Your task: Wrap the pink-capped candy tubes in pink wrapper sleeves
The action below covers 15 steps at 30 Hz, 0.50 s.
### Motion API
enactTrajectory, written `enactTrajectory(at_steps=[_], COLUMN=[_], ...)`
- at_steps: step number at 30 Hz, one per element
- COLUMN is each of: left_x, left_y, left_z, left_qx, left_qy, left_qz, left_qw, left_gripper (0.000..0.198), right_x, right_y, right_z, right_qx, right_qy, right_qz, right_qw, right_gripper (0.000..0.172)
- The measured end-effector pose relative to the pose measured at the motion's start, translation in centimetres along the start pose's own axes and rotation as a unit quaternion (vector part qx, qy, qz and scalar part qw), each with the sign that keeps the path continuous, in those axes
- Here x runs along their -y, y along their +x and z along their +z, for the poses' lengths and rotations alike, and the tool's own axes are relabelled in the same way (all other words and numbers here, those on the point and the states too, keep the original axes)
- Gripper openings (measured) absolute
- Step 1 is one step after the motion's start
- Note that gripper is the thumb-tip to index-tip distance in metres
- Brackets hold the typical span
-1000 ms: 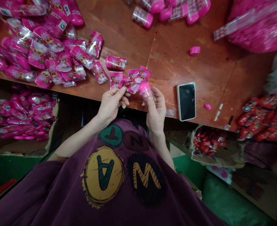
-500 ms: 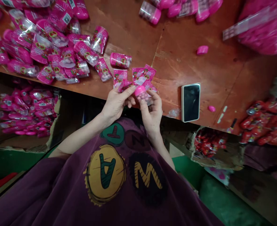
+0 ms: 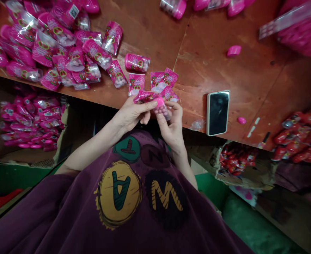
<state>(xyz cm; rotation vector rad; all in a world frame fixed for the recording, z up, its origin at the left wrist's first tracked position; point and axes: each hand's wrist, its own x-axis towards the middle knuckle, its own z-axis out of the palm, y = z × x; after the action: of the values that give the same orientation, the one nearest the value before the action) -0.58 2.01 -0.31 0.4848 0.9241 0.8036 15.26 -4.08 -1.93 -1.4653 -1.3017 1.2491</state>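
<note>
A small clear jar of pink candy balls (image 3: 160,109) with a pink cap is tilted at the table's front edge. My right hand (image 3: 172,128) grips its clear body between thumb and fingers. The fingers of my left hand (image 3: 131,114) are closed around a pink printed sleeve (image 3: 146,96), and its thumb reaches across to the jar's cap. Just beyond my hands, several flat pink printed sleeves (image 3: 159,83) lie on the wooden table (image 3: 208,42). A wrapped jar (image 3: 137,62) lies on its side behind them.
Wrapped pink jars (image 3: 57,46) are heaped at the left, above a carton (image 3: 61,141) of more. To the right are a phone (image 3: 218,113), loose pink caps (image 3: 234,50) and red packets (image 3: 300,134). A large bag of pink pieces (image 3: 303,31) sits at the far right.
My left thumb has come across onto the jar's cap, and the jar leans more. The view has shifted slightly; the things on the table lie as before.
</note>
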Motion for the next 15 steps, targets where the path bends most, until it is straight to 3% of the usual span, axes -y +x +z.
enactTrajectory(at_steps=[3, 7, 10, 15], left_x=[-0.2, -0.1, 0.1, 0.3], left_y=[0.2, 0.0, -0.2, -0.1], left_z=[-0.3, -0.5, -0.5, 0.0], left_qx=[0.021, 0.049, 0.042, 0.041], left_qy=[-0.005, -0.009, -0.024, -0.019], left_qz=[-0.02, -0.05, -0.064, -0.073], left_qw=[1.0, 0.997, 0.997, 0.996], left_gripper=[0.039, 0.034, 0.032, 0.042], right_x=[0.1, 0.9, 1.2, 0.9], right_y=[-0.2, -0.1, 0.2, 0.3], right_z=[-0.4, -1.1, -1.3, -0.7], right_qx=[0.003, 0.071, 0.1, 0.075], right_qy=[-0.084, -0.114, -0.104, -0.146], right_qz=[-0.031, -0.026, -0.035, -0.028], right_qw=[0.996, 0.991, 0.989, 0.986], right_gripper=[0.057, 0.076, 0.075, 0.071])
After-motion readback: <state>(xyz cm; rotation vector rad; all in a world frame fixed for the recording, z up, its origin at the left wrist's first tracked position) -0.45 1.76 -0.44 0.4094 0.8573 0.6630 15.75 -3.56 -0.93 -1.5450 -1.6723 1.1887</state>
